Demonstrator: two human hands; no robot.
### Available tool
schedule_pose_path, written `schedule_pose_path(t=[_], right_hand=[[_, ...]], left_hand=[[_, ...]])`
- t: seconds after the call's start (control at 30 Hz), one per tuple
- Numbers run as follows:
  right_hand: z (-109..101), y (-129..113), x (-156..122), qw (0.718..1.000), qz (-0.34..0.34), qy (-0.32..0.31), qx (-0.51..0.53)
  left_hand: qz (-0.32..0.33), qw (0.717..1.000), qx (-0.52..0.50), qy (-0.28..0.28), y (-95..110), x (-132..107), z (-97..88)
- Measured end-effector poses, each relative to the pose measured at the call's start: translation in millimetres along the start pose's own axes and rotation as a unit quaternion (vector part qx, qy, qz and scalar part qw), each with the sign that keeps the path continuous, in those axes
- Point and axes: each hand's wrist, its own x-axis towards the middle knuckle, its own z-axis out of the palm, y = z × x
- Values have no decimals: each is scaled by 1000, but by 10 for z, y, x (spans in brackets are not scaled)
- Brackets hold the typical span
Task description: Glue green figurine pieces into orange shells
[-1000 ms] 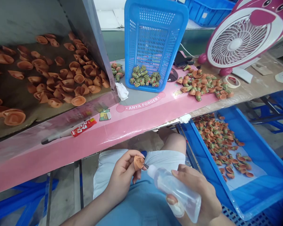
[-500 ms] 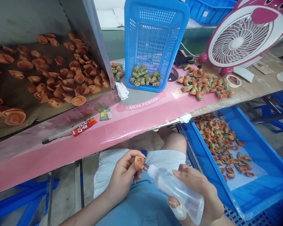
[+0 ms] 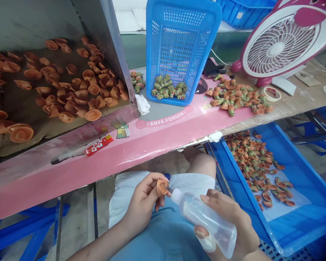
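Over my lap, my left hand (image 3: pixel 142 203) pinches a small orange cup-shaped piece (image 3: pixel 162 187) between thumb and fingers. My right hand (image 3: pixel 228 224) is wrapped round a clear squeeze bottle (image 3: pixel 203 219), and the bottle's thin metal nozzle touches the inside of the orange piece. The bottle tilts up to the left.
A pink bench (image 3: pixel 141 145) runs across above my knees. On it, a metal box (image 3: pixel 57 94) holds several orange pieces, a blue basket (image 3: pixel 179 43) stands over green parts, and assembled pieces (image 3: pixel 239 98) lie by a pink fan (image 3: pixel 282 40). A blue tray (image 3: pixel 301 170) sits at right.
Both hands hold their grip on the piece and the bottle. The view has shifted slightly; nothing else has moved.
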Motion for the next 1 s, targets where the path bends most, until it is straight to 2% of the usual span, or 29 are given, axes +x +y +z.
schedule_pose_path(t=[0.2, 1.0], right_hand=[[5, 10, 7, 1000, -17, -16, 8], [-17, 3, 25, 997, -5, -52, 64]], left_hand=[[-5, 1000, 0, -1, -12, 18, -1], [2, 1000, -14, 23, -15, 21, -3]])
